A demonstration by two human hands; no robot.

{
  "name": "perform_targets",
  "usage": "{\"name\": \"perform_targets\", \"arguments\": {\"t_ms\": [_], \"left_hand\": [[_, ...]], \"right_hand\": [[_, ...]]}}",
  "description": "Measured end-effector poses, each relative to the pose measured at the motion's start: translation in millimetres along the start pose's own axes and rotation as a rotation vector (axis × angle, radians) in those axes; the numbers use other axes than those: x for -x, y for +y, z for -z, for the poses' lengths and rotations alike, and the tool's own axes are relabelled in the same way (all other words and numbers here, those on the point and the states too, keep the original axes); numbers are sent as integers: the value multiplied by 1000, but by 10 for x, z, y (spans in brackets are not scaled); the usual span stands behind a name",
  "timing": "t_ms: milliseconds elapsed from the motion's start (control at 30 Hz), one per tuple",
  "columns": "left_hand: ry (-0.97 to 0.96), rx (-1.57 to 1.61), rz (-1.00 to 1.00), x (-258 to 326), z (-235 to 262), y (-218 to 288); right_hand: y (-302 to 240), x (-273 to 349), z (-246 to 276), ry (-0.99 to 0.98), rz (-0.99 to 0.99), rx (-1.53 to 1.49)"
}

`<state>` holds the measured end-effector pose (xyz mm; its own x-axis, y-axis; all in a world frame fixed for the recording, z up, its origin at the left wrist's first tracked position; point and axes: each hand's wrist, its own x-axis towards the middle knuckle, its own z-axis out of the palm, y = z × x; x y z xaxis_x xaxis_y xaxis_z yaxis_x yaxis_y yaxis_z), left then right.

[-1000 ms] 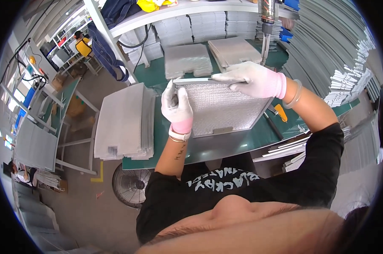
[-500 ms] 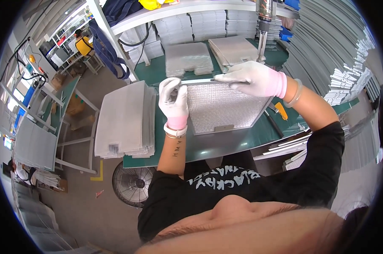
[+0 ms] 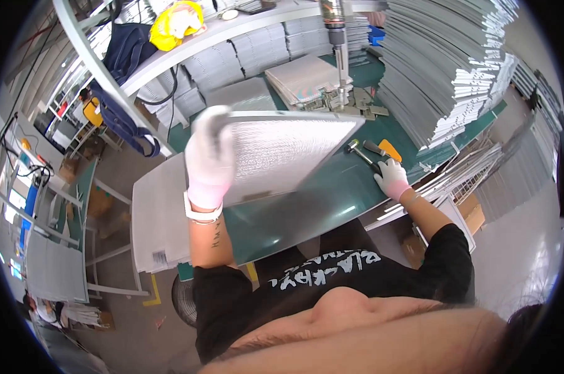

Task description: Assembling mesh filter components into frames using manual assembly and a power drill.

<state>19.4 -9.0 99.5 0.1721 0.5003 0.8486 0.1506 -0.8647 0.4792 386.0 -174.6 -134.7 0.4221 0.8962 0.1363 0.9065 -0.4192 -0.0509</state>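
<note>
Clearly, a white knitted-glove left hand (image 3: 211,153) with a pink cuff grips the upper left corner of a flat rectangular panel (image 3: 282,146), its fingers closed on the edge though blurred. The panel has a thin, straight-sided grey metal frame around a silvery, finely crinkled sheet that catches the light; it stands tilted over the smooth, glossy green counter (image 3: 300,224), directly before the person. Whether its lower edge touches the surface is hard to tell.

The right hand (image 3: 392,179), gloved in the same white fabric with a pink cuff, is at the end of the dark, slim handle of a metal-headed hammer (image 3: 358,149), fingers bent; I cannot tell whether they close around it. Just beside the hammer lies a yellow-orange tool (image 3: 390,149) with a rounded body.

Beyond the panel, small flat grey metal pieces (image 3: 364,103) lie in a loose heap beside a stack of smooth beige-grey sheets (image 3: 307,76). A cylindrical power driver (image 3: 335,25) with a long metal shaft hangs above. Left of the panel sits a pale grey stack of thin rectangular sheets (image 3: 157,212); rightward rises a tall, ridged pile of grey panels (image 3: 422,75).
</note>
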Motion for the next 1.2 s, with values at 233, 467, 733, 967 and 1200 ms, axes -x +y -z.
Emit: {"name": "perform_targets", "arguments": {"t_ms": [233, 467, 733, 967, 1200], "left_hand": [[-968, -444, -747, 208, -968, 98], [-776, -441, -626, 215, -1204, 94], [-188, -436, -308, 576, -1554, -39], [-176, -425, -255, 622, -1582, -81], [-160, -376, -294, 624, -1518, -60]], "right_hand": [[112, -38, -25, -130, -68, -551], [159, 309, 1524, 326, 614, -660], [-126, 370, 2368, 544, 658, -719], [-325, 317, 2464, 419, 729, -423], [-126, 310, 1684, 13, 505, -514]]}}
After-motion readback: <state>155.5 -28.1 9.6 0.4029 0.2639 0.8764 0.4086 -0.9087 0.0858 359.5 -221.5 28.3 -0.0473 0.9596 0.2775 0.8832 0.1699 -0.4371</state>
